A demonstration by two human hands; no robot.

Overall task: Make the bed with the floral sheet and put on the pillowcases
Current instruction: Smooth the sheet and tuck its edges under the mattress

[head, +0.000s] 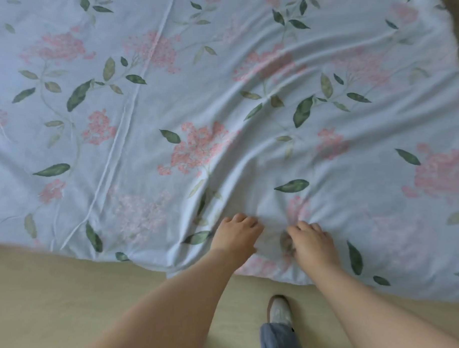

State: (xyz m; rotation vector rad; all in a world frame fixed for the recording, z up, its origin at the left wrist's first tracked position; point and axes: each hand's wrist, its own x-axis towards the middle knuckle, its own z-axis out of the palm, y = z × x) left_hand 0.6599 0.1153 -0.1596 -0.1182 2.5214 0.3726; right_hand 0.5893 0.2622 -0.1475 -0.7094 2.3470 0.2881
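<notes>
The floral sheet [220, 96], pale blue with pink blossoms and green leaves, is spread over the bed and fills most of the head view. Long folds run from the upper right down to my hands near the sheet's front edge. My left hand [237, 237] rests knuckles up on the cloth with its fingers curled into a fold. My right hand [312, 242] sits just to the right of it and pinches a bunch of the fabric. No pillows or pillowcases are in sight.
Light wooden floor [71, 296] lies along the bottom, below the hanging sheet edge. My foot in a pale shoe [278, 311] and a blue trouser leg stand between my arms. A dark blurred shape [454, 12] sits at the top right corner.
</notes>
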